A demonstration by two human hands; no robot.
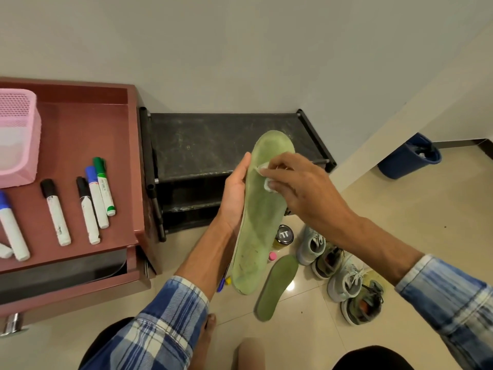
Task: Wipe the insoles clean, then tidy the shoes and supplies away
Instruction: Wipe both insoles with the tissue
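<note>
A pale green insole [260, 222] stands upright in mid-air, toe end up. My left hand [236, 193] holds it along its left edge, palm against the side. My right hand [301, 188] pinches a small white wipe [264, 173] and presses it on the insole's upper part. A second, darker green insole [277, 287] lies on the tiled floor below. Two grey-white sneakers [344, 276] lie on the floor at the right of that insole.
A black shoe rack [226, 145] stands against the wall. At the left a red-brown cabinet [80, 129] carries several markers [93, 198] and a pink basket [16, 134]; its drawer is open. A small jar [284, 236] and a blue bin [410, 156] stand on the floor.
</note>
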